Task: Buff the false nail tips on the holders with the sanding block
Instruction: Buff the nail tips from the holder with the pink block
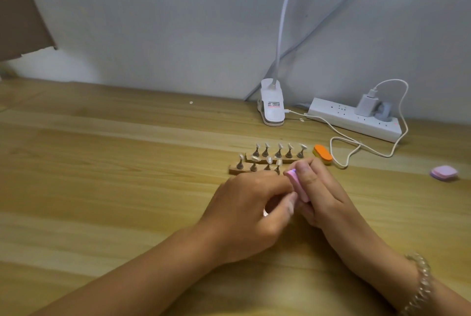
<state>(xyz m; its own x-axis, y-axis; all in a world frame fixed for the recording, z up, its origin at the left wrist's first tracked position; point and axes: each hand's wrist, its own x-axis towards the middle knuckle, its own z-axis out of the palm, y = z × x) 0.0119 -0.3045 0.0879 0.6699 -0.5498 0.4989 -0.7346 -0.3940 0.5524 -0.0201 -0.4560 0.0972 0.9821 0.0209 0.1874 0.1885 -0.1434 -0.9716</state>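
Pinch of right hand point(321, 189) on sanding block point(298, 185), long axis toward holders point(277, 154)

A home desk: wooden table point(102, 142), clip lamp point(272, 104), power strip point(354, 119) by wall

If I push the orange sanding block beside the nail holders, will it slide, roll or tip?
The orange sanding block lies flat on its broad face on the wooden table, so it would probably slide, not roll or tip. Its pale side looks like foam, so it is likely light and soft.
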